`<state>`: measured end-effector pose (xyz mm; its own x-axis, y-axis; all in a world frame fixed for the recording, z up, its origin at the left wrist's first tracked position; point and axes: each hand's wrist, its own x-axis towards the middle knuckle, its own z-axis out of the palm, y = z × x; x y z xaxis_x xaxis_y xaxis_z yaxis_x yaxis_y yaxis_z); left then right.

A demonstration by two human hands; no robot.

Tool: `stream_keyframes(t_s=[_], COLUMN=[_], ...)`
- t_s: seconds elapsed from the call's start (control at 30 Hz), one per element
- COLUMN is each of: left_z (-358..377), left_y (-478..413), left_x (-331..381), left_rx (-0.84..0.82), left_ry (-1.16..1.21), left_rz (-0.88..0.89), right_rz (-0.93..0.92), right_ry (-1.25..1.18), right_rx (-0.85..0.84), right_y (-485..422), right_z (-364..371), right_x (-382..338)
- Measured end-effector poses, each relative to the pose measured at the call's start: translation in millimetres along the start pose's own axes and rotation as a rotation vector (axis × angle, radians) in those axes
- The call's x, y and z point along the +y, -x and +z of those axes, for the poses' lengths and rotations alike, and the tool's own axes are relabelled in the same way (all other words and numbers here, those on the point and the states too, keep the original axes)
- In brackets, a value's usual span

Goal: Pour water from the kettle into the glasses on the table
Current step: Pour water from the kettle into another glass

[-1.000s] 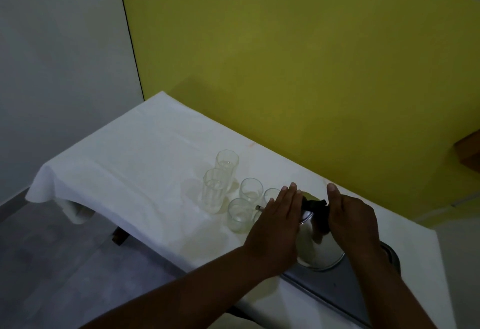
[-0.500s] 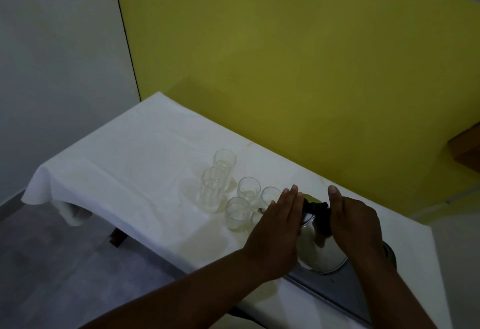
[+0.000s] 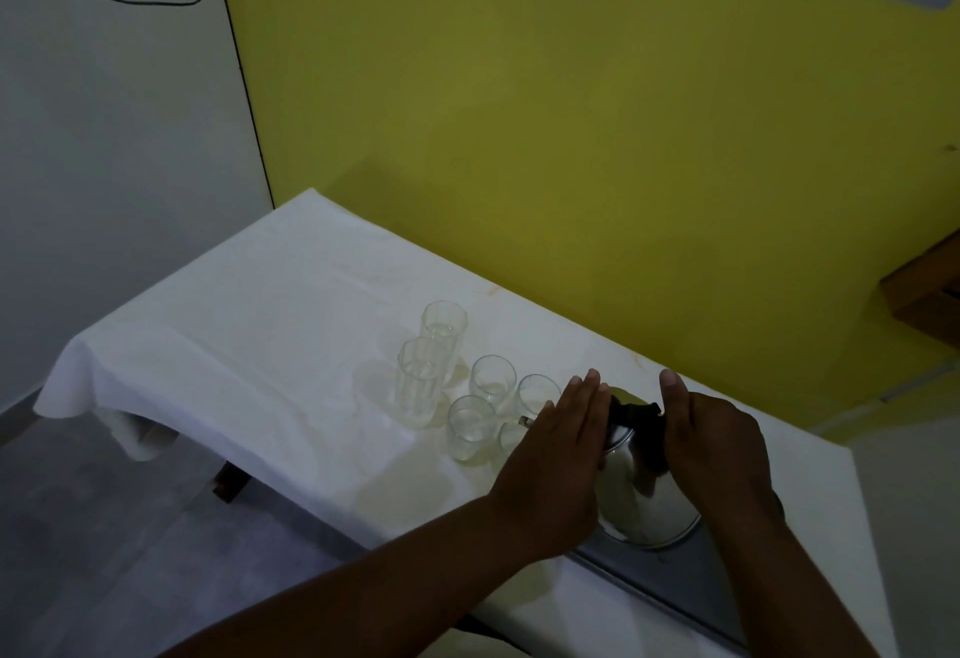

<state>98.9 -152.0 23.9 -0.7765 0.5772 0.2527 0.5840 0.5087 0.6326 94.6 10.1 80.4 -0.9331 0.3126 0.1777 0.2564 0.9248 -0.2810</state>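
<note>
A shiny steel kettle (image 3: 644, 496) with a black handle (image 3: 636, 413) stands on a grey tray (image 3: 670, 584) at the right of the white-clothed table (image 3: 249, 345). My left hand (image 3: 556, 465) lies flat against the kettle's left side, fingers together and straight. On the kettle's right side rests my right hand (image 3: 722, 455), beside the black handle; whether it grips the handle is hidden. Several clear glasses stand just left of the kettle: two tall ones (image 3: 421, 387) behind, short ones (image 3: 470, 426) nearer the spout. Some hold a little water.
A yellow wall runs close behind the table. The cloth hangs over the table's left end (image 3: 78, 387), with grey floor below. A wooden shelf corner (image 3: 924, 294) juts out at the far right.
Both hands stay on the kettle's sides in almost the same pose. Only the head view has shifted slightly.
</note>
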Motion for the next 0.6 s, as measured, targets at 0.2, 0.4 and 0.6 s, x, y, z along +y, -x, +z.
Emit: stream_keyframes(t_s=[0.2,0.4,0.6], left_z=[-0.3,-0.8,0.2], left_y=[0.1,-1.1,-2.8], left_x=[0.8,1.9,1.1], left_rx=[-0.009,-0.008,-0.013], left_ry=[0.012,0.011,-0.007], left_rz=[-0.008,-0.004,0.0], right_rz=[-0.003,-0.001,0.012], right_ry=[-0.008,-0.024,-0.066], right_rx=[0.005,0.016,0.012], right_y=[0.1,0.9,1.5], right_z=[0.9,-0.9,-0.7], right_x=[0.3,1.0,1.8])
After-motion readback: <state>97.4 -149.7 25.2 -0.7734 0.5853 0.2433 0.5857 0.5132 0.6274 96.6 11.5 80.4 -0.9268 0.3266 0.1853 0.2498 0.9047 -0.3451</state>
